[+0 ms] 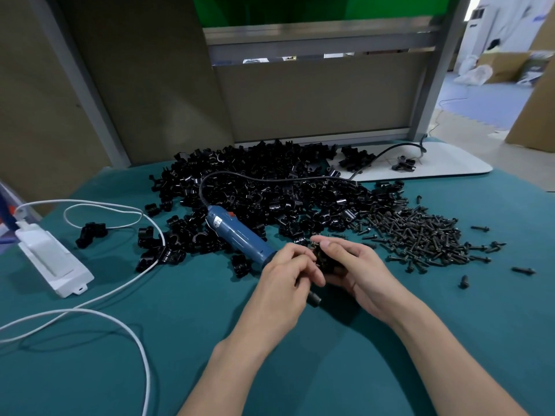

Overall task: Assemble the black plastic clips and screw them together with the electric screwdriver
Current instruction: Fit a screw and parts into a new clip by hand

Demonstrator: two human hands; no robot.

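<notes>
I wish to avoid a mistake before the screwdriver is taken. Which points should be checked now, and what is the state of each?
1. Clip held by left hand and right hand: ok.
2. Screw seated in the clip: cannot tell, fingers hide it.
3. Electric screwdriver within reach, lying beside the left hand: ok.
4. One hand free for it: not ok, both hold the clip.
5. Spare screws near the right hand: ok.
</notes>
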